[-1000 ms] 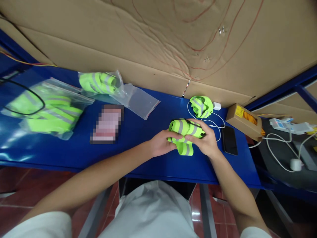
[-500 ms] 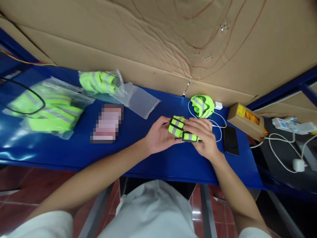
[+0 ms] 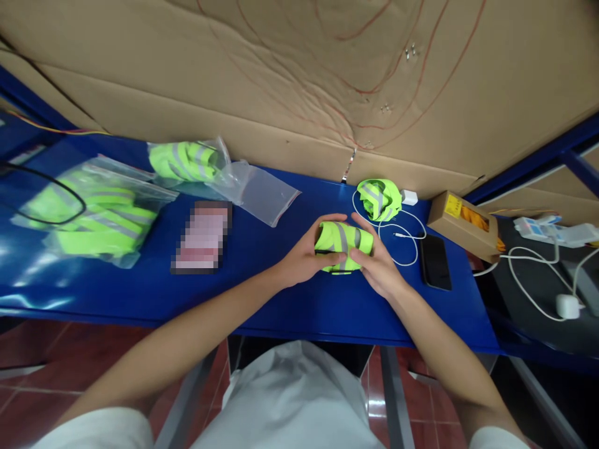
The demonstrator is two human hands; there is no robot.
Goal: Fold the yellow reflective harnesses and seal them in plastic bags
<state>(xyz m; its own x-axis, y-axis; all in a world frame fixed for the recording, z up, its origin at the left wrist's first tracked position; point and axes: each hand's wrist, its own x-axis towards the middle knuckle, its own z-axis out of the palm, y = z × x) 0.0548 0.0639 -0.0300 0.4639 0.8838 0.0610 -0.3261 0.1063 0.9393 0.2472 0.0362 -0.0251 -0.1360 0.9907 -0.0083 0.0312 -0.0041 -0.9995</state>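
Observation:
A folded neon-yellow vest (image 3: 344, 239) with grey reflective stripes is held just above the blue table, between both hands. My left hand (image 3: 306, 252) wraps its left end, thumb across the front. Around the right end is my right hand (image 3: 380, 265), its thumb pressed on the near face. The fingers behind the bundle are partly hidden. Another rolled yellow vest (image 3: 380, 199) lies behind my right hand, beside a white cable (image 3: 414, 252).
Bagged yellow vests (image 3: 100, 215) and a smaller bagged vest (image 3: 185, 162) lie on the left. Near them are a clear bag (image 3: 264, 190) and a pixelated item (image 3: 202, 238). A black phone (image 3: 435, 262) and cardboard box (image 3: 465, 224) stand right, against a cardboard wall (image 3: 281, 81).
The bundle has been turned over: a smooth striped face shows where black-edged straps were. My right hand has shifted from over the top to its right side, and both thumbs now lie in front.

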